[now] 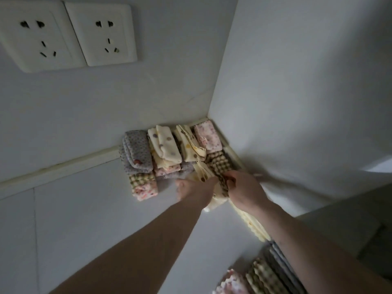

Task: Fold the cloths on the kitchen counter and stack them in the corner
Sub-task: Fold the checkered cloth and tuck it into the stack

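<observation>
A stack of folded cloths (pixel 167 153) fills the counter corner: a grey dotted one (pixel 137 150), cream spotted ones and a pink floral one (pixel 207 135) on top, more beneath. My right hand (pixel 244 190) grips a folded brown-checked cloth (pixel 221 180) at the stack's front right. My left hand (pixel 194 189) lies against a cream spotted cloth (pixel 201 171) next to it, its fingers blurred. A pale yellow cloth (pixel 252 223) trails under my right forearm.
Several unfolded cloths (pixel 261 274), checked, grey and pink floral, lie at the bottom right. Two wall sockets (pixel 70 35) sit on the back wall at upper left. White walls close the corner behind and to the right. The white counter (pixel 84 209) stretches left.
</observation>
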`<state>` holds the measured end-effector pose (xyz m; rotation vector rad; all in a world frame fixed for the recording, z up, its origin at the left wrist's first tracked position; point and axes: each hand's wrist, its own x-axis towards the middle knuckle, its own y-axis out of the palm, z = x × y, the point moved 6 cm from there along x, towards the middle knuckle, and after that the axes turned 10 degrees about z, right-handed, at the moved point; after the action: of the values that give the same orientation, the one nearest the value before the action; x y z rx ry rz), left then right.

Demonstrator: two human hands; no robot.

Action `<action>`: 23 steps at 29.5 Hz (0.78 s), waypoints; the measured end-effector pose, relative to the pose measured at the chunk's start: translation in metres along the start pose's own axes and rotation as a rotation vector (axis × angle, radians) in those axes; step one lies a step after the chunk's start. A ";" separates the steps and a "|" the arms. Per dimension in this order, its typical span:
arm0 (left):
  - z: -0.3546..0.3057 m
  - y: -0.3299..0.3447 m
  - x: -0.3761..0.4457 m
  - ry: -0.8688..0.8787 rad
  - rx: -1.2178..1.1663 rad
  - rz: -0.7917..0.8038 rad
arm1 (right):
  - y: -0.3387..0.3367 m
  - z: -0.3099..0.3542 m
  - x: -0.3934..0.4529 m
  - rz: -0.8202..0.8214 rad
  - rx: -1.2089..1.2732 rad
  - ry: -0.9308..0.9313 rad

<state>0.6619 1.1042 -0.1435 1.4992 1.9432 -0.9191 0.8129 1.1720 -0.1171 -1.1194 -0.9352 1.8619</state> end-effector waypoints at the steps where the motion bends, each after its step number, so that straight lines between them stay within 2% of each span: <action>1: 0.001 0.001 0.004 -0.004 0.005 -0.043 | 0.001 0.002 0.000 -0.023 -0.010 0.005; 4: 0.004 -0.001 0.014 0.000 -0.001 -0.099 | 0.000 0.002 0.000 -0.110 0.030 0.033; 8: 0.004 -0.006 0.016 0.043 0.093 -0.091 | 0.000 0.000 -0.001 -0.198 0.165 0.075; 10: 0.000 -0.009 0.009 0.110 0.112 -0.074 | 0.003 -0.004 0.001 -0.161 0.179 0.131; 14: -0.011 -0.029 -0.020 0.239 0.100 -0.051 | -0.002 -0.010 0.003 -0.021 0.377 0.214; 20: -0.076 -0.091 -0.024 0.419 -0.099 -0.119 | -0.063 0.011 0.012 -0.155 0.795 0.081; 23: -0.112 -0.102 0.006 0.387 -0.122 -0.121 | -0.086 0.029 0.032 -0.267 0.780 -0.004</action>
<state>0.5624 1.1782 -0.0556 1.5912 2.3388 -0.5743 0.7952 1.2326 -0.0439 -0.4832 -0.2705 1.7522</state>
